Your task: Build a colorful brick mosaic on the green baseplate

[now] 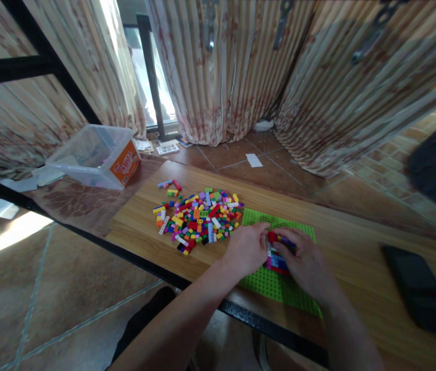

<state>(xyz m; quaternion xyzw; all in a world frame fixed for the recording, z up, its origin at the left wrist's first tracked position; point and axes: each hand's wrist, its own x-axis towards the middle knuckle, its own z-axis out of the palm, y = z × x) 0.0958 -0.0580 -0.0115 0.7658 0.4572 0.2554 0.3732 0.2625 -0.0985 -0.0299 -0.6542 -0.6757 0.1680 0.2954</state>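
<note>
A green studded baseplate [256, 283] lies on the wooden table, with a small build of colourful toy bricks [278, 262] standing on it. From the left, my left hand [247, 250] presses curled fingers against the build's side, close to a red brick [272, 237] at its far end. My right hand [305, 257] is wrapped over the right side of the build, thumb toward the middle. Both hands are closed, and their fingers cover much of the build. Left of the baseplate lies a heap of loose toy bricks [202, 216] in many colours.
A dark phone [421, 291] lies on the wooden table [357, 247] at the right. A clear plastic bin [94, 152] with an orange label stands beyond the table's left end. Papers [254, 160] are on the tiled floor near the long curtains [218, 77].
</note>
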